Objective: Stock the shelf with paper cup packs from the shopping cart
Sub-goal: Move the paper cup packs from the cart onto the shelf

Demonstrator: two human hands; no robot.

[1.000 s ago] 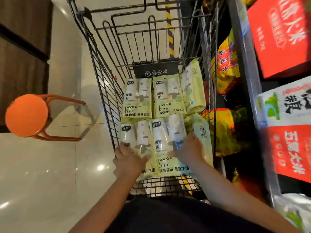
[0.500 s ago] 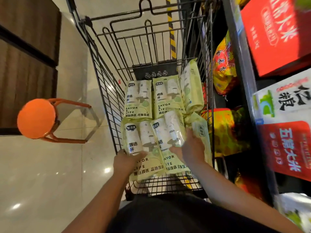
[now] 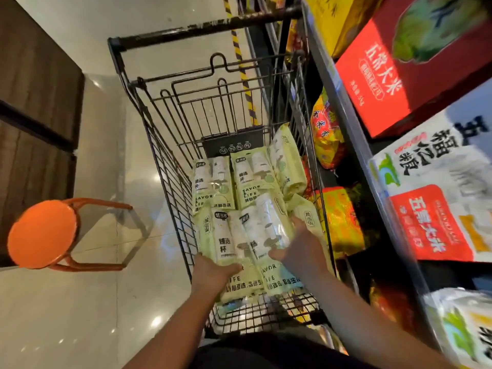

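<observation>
An orange stool [image 3: 42,233] stands on the floor at the left. Next is the shopping cart [image 3: 165,166], with green paper cup packs inside. At its near end the left hand [image 3: 213,272] grips the left pack [image 3: 226,243], thumb on top. The right hand [image 3: 300,251] curls its fingers round the right pack [image 3: 266,230]. The far packs [image 3: 213,182] lie deeper in. At the right is the shelf [image 3: 346,115] with rice bags [image 3: 426,182].
</observation>
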